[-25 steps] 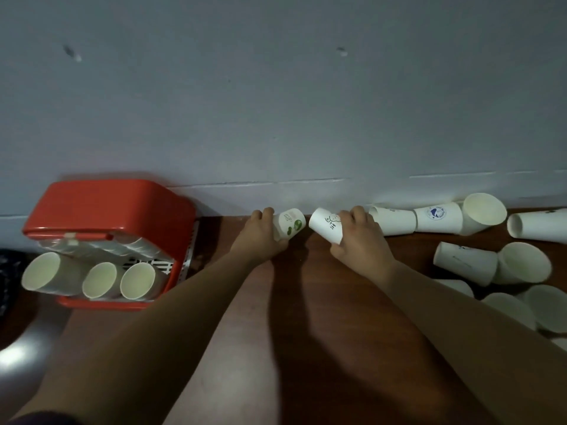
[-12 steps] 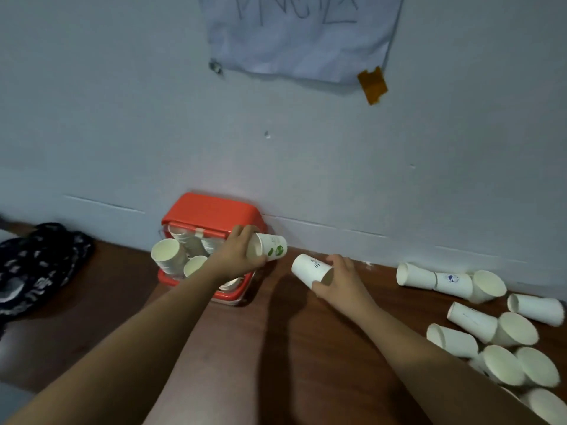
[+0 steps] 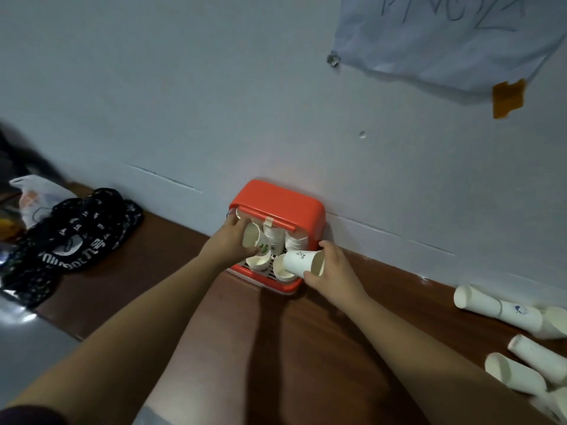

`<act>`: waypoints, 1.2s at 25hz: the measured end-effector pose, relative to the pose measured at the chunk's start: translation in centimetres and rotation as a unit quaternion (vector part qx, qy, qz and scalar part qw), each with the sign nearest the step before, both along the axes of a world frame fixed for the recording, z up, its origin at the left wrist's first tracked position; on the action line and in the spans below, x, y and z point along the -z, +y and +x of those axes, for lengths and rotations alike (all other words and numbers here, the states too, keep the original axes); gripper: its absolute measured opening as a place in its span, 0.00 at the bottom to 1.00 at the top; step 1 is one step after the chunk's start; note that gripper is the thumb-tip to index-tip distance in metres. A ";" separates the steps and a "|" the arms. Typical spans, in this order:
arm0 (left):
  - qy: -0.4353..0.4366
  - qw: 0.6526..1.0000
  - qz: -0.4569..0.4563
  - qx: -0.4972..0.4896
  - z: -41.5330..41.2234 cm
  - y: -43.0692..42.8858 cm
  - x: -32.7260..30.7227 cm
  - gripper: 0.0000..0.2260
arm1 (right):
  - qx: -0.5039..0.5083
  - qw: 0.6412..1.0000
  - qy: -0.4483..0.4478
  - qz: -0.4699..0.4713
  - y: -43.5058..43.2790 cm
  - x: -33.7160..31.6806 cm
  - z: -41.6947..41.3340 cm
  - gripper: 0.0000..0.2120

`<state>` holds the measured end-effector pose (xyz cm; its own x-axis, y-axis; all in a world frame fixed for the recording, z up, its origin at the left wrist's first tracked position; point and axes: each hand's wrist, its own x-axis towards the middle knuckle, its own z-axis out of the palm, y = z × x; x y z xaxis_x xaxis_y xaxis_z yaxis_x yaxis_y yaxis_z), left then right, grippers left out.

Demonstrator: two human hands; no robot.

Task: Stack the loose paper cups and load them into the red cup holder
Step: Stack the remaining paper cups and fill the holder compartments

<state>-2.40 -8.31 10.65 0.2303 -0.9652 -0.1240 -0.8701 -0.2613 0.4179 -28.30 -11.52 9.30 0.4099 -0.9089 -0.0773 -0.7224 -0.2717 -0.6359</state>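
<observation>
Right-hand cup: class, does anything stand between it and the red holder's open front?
Nothing visible does. The right hand holds the cup right at the holder's open front, beside a stack already inside. The left hand, holding a green-print cup, is off to the left.

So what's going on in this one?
A person is loading paper cups into the red holder against the wall. The left hand holds a green-marked cup at the holder's open front, beside stacks already inside. The right hand holds a second cup on its side just in front of the holder. Loose cups lie on the table to the right.
</observation>
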 end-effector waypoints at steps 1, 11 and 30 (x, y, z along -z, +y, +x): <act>-0.010 1.000 0.007 0.001 0.5 -0.3 0.5 0.37 | 0.003 1.000 0.007 -0.011 -0.1 0.6 1.0 0.35; -0.099 0.983 0.083 0.128 1.3 -4.6 6.6 0.35 | -0.069 0.983 0.125 -0.115 -2.0 6.8 6.2 0.28; -0.286 0.930 0.074 0.220 1.1 -6.5 12.8 0.32 | -0.005 0.995 0.099 -0.016 -3.7 13.2 7.9 0.33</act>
<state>-1.26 -14.81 -2.13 -0.1146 -0.9637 -0.2411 -0.9751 0.1555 -0.1578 -20.39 -15.27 -3.86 0.3994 -0.9078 -0.1278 -0.8293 -0.2984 -0.4724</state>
